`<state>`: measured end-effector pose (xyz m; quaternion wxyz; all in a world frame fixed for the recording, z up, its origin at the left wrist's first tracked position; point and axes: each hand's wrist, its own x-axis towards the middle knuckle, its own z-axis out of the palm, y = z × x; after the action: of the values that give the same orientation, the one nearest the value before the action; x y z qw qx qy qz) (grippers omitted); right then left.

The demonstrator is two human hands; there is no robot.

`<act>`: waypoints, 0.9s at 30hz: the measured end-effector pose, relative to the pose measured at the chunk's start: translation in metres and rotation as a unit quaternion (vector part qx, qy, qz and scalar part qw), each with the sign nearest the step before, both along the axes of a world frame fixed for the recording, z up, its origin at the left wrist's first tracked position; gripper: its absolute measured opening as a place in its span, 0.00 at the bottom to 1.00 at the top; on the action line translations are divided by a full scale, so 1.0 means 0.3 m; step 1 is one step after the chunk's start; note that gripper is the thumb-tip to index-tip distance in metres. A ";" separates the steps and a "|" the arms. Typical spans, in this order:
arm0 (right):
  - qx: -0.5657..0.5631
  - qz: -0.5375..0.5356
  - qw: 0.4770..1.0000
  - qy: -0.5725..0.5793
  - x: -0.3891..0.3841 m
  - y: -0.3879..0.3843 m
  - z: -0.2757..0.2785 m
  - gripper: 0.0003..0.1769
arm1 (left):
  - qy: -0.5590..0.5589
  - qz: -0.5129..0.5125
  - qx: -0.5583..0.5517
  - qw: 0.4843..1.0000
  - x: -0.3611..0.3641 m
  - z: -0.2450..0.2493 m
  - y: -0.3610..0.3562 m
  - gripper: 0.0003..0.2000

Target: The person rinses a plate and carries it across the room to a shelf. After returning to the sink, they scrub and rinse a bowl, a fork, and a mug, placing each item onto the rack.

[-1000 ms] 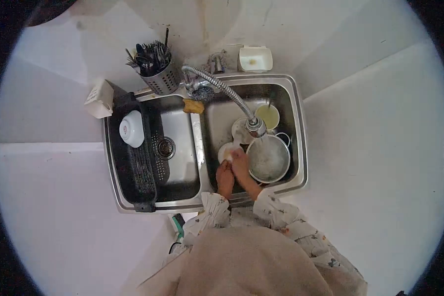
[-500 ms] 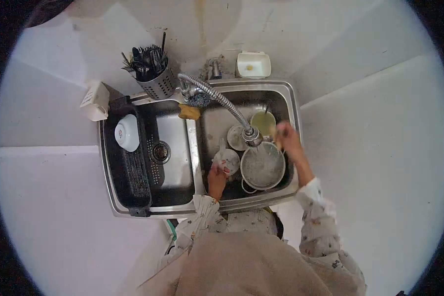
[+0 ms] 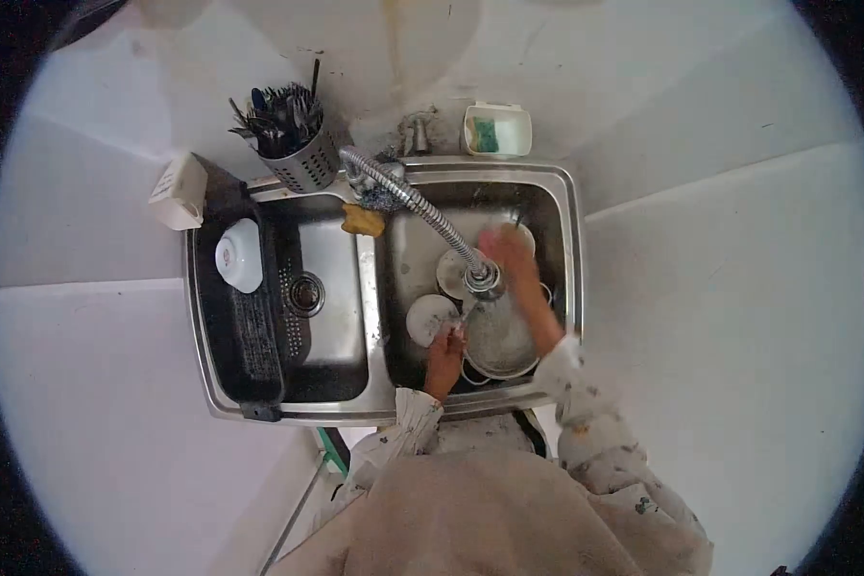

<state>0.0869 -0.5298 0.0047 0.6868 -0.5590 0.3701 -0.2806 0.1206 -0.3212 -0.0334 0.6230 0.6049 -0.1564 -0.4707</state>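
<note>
My left hand is at the near side of the right basin, its fingers closed at the right edge of a small white bowl. My right hand reaches over the back of that basin, smeared by motion. A trace of pink shows at its fingertips, and I cannot make out what it holds. Beneath my right forearm sits a large pot with cloudy water. Another small pale dish lies behind the pot, partly under the flexible tap. Farther back, a round vessel is mostly covered by my right hand.
A green sponge lies in a white container behind the sink. A yellow-brown sponge rests on the divider. A cutlery holder stands at the back. To the left, a black rack holds a white bowl.
A green sponge now lies in the white container. My right hand has moved left, over the back of the basin. My left hand has shifted slightly right.
</note>
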 end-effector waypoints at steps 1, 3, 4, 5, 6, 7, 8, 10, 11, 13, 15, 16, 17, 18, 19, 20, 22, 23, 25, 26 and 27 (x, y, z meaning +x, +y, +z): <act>-0.039 0.035 0.995 0.083 -0.031 0.088 0.030 0.12 | -0.109 0.008 -0.022 0.994 -0.040 -0.109 -0.005 0.10; -0.075 0.062 0.981 0.165 -0.078 0.198 0.042 0.11 | -0.216 0.010 -0.045 0.975 -0.071 -0.152 -0.013 0.10; -0.070 0.085 0.983 0.148 -0.106 0.228 -0.007 0.11 | -0.249 -0.027 -0.008 0.968 -0.067 -0.115 -0.032 0.10; -0.063 0.106 0.984 0.131 -0.119 0.243 -0.031 0.12 | -0.281 -0.064 0.030 0.957 -0.061 -0.067 -0.055 0.10; -0.061 0.097 0.985 0.132 -0.109 0.252 -0.006 0.12 | -0.282 -0.073 0.028 0.956 -0.054 -0.014 -0.086 0.10; 0.046 0.021 0.990 0.134 -0.081 0.255 0.054 0.12 | -0.213 -0.077 0.036 0.973 -0.044 0.042 -0.128 0.10; 0.151 -0.055 0.978 0.132 -0.069 0.249 0.089 0.13 | -0.144 -0.081 0.044 0.985 -0.038 0.064 -0.164 0.10; 0.131 -0.064 0.985 0.088 -0.065 0.214 0.108 0.13 | -0.156 -0.131 0.056 0.977 0.002 0.009 -0.202 0.11; 0.111 -0.064 0.991 0.045 -0.062 0.204 0.113 0.13 | -0.169 -0.172 0.072 0.968 0.018 -0.040 -0.215 0.12; -0.023 -0.035 0.998 0.052 -0.082 0.199 0.068 0.16 | -0.278 -0.209 0.066 0.935 0.022 -0.194 -0.252 0.12; -0.159 -0.006 0.986 0.058 -0.101 0.175 0.074 0.19 | -0.481 -0.269 0.045 0.833 0.019 -0.380 -0.300 0.13; -0.199 0.069 0.960 0.186 -0.107 0.154 0.118 0.18 | -0.573 -0.293 0.033 0.765 0.015 -0.448 -0.322 0.13; -0.233 0.143 0.910 0.311 -0.112 0.146 0.151 0.16 | -0.656 -0.311 0.021 0.687 0.024 -0.380 -0.341 0.13; -0.233 0.142 0.910 0.312 -0.109 0.149 0.172 0.16 | -0.515 -0.291 0.010 0.806 0.034 -0.310 -0.330 0.13; -0.292 0.099 0.907 0.286 -0.104 0.153 0.185 0.14 | -0.330 -0.235 -0.026 0.914 0.058 -0.130 -0.327 0.13; -0.348 0.054 0.899 0.258 -0.100 0.159 0.200 0.11 | -0.167 -0.157 -0.062 0.971 0.083 0.058 -0.324 0.13; -0.337 0.055 0.902 0.263 -0.094 0.172 0.235 0.09 | -0.188 -0.174 -0.012 0.967 0.082 0.023 -0.323 0.12; -0.325 0.055 0.905 0.268 -0.090 0.177 0.248 0.06 | -0.208 -0.191 0.039 0.959 0.081 0.005 -0.322 0.11; -0.295 0.071 0.909 0.285 -0.088 0.182 0.264 0.06 | -0.177 -0.155 -0.005 0.972 0.082 0.005 -0.308 0.11; -0.265 0.086 0.912 0.302 -0.090 0.184 0.268 0.06 | -0.146 -0.120 -0.049 0.981 0.084 0.024 -0.302 0.11; -0.266 0.087 0.912 0.301 -0.091 0.187 0.267 0.06 | -0.146 -0.118 -0.049 0.981 0.087 0.043 -0.302 0.11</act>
<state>0.0595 -0.4737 0.0850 0.3906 -0.8089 0.4210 -0.1260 0.1466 -0.4119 -0.0205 0.5624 0.6131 -0.3392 -0.4391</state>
